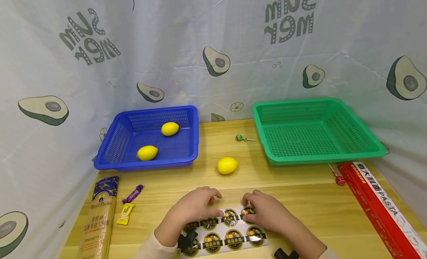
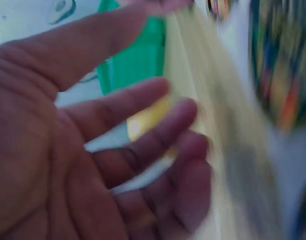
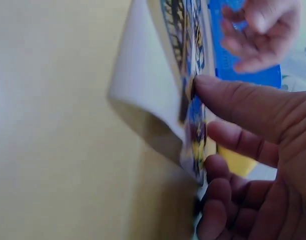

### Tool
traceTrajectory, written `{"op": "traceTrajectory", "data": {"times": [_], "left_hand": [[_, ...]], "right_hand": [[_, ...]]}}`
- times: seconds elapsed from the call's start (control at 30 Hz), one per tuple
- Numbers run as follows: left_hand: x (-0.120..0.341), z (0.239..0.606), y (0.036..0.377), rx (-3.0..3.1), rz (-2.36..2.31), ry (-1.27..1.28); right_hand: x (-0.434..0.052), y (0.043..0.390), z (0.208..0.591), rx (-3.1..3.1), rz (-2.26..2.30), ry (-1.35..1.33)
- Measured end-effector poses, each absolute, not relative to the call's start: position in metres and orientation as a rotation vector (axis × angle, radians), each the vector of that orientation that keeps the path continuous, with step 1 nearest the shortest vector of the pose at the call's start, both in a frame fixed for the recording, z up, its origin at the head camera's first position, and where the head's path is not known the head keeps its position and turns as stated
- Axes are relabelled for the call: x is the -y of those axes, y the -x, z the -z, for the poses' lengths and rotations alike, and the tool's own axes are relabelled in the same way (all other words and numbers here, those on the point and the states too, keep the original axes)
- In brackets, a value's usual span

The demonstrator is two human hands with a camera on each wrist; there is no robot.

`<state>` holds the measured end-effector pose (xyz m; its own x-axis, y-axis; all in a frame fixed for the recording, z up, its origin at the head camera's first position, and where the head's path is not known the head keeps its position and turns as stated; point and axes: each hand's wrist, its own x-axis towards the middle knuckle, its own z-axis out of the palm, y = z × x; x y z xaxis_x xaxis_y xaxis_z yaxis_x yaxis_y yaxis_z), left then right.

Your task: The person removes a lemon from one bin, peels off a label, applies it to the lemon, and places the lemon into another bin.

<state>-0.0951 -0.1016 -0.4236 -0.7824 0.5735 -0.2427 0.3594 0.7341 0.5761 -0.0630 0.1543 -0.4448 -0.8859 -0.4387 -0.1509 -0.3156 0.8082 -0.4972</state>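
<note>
A sheet of round fruit stickers (image 1: 213, 235), black and gold on glossy white, lies at the table's near middle. My left hand (image 1: 197, 207) is over its far left part, thumb and fingers apart with nothing between them; in the left wrist view its fingers are loosely bent. My right hand (image 1: 270, 212) is at the sheet's far right corner. In the right wrist view its thumb (image 3: 233, 100) is right at the sheet, the other fingertips separated from it. There the sheet's white underside (image 3: 142, 75) shows where an edge bends up.
A blue basket (image 1: 153, 164) holds two lemons; a third lemon (image 1: 227, 165) lies on the table. A green basket (image 1: 320, 157) stands back right, with lollipops (image 1: 239, 137) nearby. Spaghetti (image 1: 98, 222) and wrapped candies (image 1: 125, 213) lie left, a red pasta box (image 1: 380, 210) right.
</note>
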Motion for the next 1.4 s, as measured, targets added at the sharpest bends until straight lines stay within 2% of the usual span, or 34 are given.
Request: {"op": "traceTrajectory", "data": {"times": [0.2, 0.5, 1.4], "left_hand": [[0.089, 0.428, 0.082, -2.535, -0.639, -0.746], [0.070, 0.453, 0.081, -2.573, -0.625, -0.837], [0.073, 0.460, 0.090, -2.573, -0.660, -0.825]], "right_hand": [[-0.155, 0.080, 0.444, -2.672, 0.717, 0.588], [-0.180, 0.105, 0.455, -2.339, 1.047, 0.698], [-0.186, 0.110, 0.447, -2.387, 1.154, 0.568]]}}
